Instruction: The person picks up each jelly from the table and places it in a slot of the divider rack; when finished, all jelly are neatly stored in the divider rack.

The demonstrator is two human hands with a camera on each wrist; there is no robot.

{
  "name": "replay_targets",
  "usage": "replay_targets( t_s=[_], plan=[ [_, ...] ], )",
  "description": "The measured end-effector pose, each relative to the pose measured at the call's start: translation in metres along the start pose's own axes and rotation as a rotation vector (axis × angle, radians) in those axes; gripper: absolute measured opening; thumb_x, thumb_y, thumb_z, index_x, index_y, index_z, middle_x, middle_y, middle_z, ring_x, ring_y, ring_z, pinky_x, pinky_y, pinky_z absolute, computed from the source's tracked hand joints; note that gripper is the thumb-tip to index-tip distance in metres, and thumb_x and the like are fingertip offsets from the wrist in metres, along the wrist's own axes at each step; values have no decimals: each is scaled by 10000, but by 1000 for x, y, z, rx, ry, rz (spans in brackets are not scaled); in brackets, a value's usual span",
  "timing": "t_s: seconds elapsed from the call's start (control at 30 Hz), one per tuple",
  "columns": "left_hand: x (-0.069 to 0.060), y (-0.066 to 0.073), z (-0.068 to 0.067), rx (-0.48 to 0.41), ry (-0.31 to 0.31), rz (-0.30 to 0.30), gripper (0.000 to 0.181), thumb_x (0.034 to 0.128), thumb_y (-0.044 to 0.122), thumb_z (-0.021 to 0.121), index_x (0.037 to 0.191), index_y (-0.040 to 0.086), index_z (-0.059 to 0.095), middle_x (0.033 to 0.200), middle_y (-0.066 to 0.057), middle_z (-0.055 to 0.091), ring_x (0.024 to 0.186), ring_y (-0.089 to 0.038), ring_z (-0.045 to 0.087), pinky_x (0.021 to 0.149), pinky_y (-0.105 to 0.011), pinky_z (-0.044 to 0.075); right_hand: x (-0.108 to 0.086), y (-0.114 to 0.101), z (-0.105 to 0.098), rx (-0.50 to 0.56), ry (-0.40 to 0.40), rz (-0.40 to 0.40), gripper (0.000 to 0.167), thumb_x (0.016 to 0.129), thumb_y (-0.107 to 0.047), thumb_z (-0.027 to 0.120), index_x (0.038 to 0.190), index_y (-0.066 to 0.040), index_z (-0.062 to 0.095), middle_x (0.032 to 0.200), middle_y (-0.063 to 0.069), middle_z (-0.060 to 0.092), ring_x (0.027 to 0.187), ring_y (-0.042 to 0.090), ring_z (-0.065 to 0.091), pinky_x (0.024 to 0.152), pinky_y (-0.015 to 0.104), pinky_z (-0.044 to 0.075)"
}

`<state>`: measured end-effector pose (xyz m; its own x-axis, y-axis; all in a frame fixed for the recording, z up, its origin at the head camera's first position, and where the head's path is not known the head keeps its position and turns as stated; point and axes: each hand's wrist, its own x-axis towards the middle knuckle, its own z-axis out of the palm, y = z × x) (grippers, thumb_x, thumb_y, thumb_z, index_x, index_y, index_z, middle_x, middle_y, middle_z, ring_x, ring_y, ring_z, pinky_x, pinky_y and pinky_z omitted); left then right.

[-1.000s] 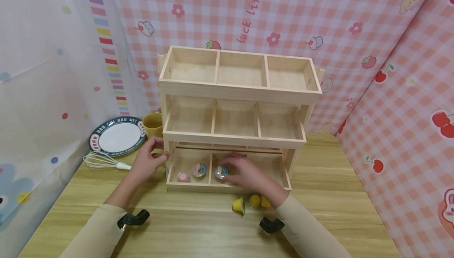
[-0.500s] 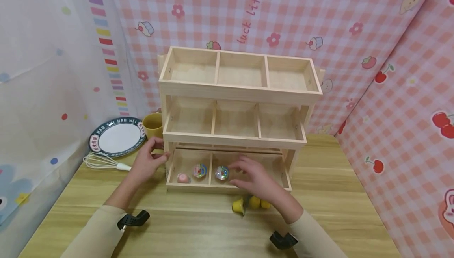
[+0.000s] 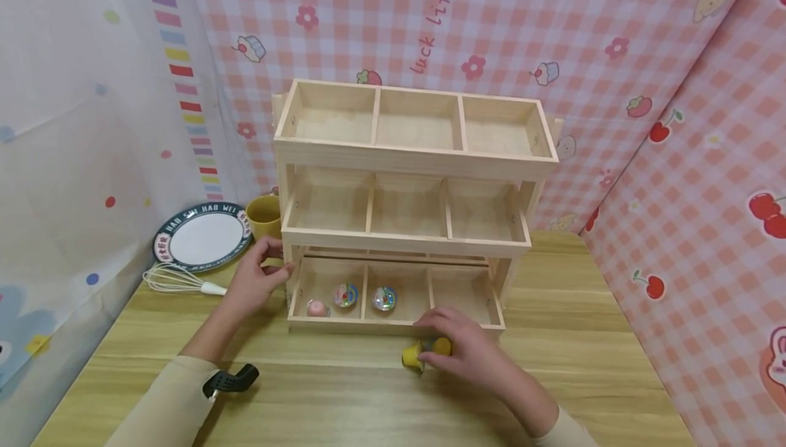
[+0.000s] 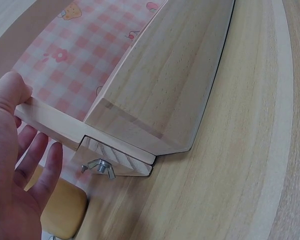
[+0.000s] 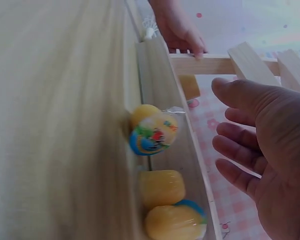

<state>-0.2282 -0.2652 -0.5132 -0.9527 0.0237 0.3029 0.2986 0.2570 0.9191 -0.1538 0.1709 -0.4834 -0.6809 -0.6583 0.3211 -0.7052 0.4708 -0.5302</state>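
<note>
My left hand (image 3: pixel 252 283) holds the left upright of a three-tier wooden rack (image 3: pixel 417 155); in the left wrist view the thumb lies on the post (image 4: pixel 55 120), with the fingers below it. My right hand (image 3: pixel 469 348) is over the table before the bottom tier, fingers apart and holding nothing. Beside it lie small yellow jelly cups (image 3: pixel 411 357), several in the right wrist view, one with a printed lid (image 5: pixel 155 135). The bottom tier's left compartment has a pink jelly cup (image 3: pixel 317 308) and a printed-lid cup (image 3: pixel 346 295). Another printed-lid cup (image 3: pixel 384 299) sits in the middle one.
Left of the rack are a dark-rimmed plate (image 3: pixel 207 237), a yellow mug (image 3: pixel 264 213) and a white whisk (image 3: pixel 184 280) on the wooden table (image 3: pixel 344 392). Checked cloth (image 3: pixel 479 17) hangs behind and to the right. The upper two tiers have three compartments each.
My right hand has let go of the printed-lid cup in the middle compartment and moved right and toward me, to the yellow jelly cups. The left hand has stayed at the upright.
</note>
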Motion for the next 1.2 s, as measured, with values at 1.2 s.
replay_targets(
  t_s=[1.2],
  plan=[
    [-1,4,0,12,-1,-13,360,983,-71,740,1308,-62,588,1216,-233,643,1095,-139,628,864,-194,617,-25,9,36,-371,6,-62,593,849,-256,969,1360,-90,718,1329,12,711,1242,229,655,1070,469,560]
  ],
)
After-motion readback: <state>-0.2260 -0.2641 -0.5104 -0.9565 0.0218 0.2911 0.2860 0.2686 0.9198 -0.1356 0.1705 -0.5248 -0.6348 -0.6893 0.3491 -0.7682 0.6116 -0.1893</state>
